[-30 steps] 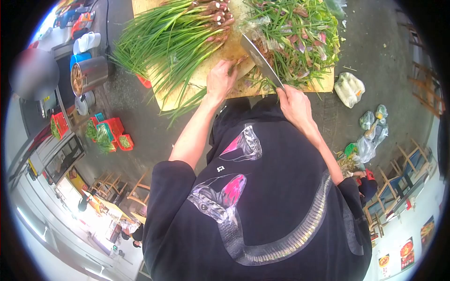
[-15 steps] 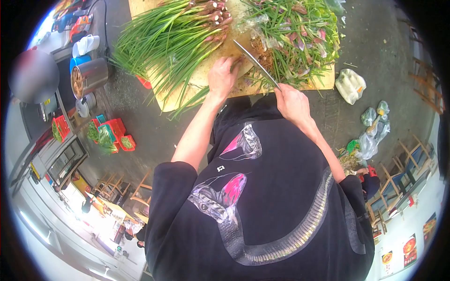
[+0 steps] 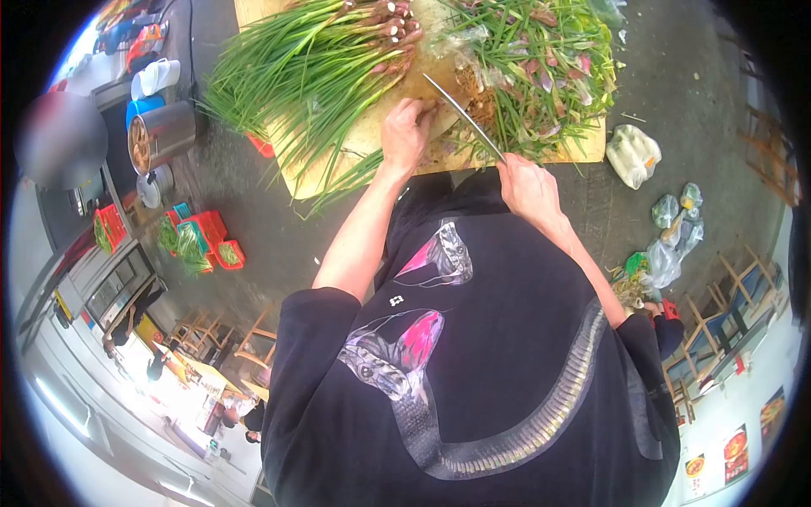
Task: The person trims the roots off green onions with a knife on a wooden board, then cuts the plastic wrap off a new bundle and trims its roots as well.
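Note:
My right hand (image 3: 528,188) grips a knife (image 3: 465,116), its long narrow blade slanting up and left over the yellow board (image 3: 583,150). Left of the blade, my left hand (image 3: 405,137) is closed, fingertips together, on a spring onion (image 3: 353,177) whose green leaves trail out to the lower left; its bulb end is mostly hidden by the fingers. A big pile of spring onions (image 3: 329,63) lies beyond that hand, bulbs toward the middle. Right of the knife sits a heap of green and purplish trimmings (image 3: 541,76), with brown roots (image 3: 480,106) near the blade.
A white plastic bag (image 3: 633,156) lies on the floor right of the board, with several filled clear bags (image 3: 667,262) farther down. At left stand a large metal pot (image 3: 162,135) and red baskets (image 3: 205,235) of greens. Wooden chairs (image 3: 198,329) and people are in the background.
My left hand has shifted slightly to the right, fingers still closed. The knife has barely moved. A person in dark clothes now shows in the background at left.

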`<state>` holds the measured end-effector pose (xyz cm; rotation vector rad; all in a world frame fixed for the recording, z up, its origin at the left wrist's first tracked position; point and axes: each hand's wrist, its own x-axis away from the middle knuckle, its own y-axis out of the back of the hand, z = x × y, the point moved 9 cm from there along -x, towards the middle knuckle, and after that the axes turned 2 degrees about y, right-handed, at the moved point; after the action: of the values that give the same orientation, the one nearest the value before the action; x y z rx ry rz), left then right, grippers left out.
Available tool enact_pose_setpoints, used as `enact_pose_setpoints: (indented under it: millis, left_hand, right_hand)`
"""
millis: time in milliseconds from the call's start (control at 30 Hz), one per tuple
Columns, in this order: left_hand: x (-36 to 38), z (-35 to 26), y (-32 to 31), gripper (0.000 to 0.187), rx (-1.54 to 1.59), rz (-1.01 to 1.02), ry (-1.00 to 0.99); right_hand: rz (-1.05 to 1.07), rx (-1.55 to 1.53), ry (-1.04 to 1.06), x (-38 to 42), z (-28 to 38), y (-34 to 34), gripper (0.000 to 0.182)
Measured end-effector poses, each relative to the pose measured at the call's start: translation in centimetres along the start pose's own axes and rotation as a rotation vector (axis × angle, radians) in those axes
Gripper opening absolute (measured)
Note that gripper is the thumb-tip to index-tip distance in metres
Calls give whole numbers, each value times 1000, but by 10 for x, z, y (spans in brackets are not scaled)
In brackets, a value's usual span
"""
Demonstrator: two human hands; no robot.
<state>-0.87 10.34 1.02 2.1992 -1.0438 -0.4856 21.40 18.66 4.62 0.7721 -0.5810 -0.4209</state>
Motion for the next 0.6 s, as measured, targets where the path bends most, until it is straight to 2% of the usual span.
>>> enact_pose_setpoints:
  millis: [100, 200, 400, 500, 600]
  left_hand:
    - [-1, -1, 0, 10, -16, 18, 0]
    - [-1, -2, -1, 12, -102, 38, -5]
    - [3, 5, -3, 12, -82, -7, -43]
    - [-1, -2, 0, 13, -6, -17, -73]
    - [0, -3, -1, 16, -16, 43, 25]
  right_hand:
    - [63, 36, -12, -8, 1, -8, 23]
    - [29, 27, -14, -12, -2, -16, 23]
    - [46, 29, -59, -14, -4, -21, 24]
    - [12, 62, -37, -15, -6, -10, 25]
    - [-91, 45, -50, -11, -16, 5, 25]
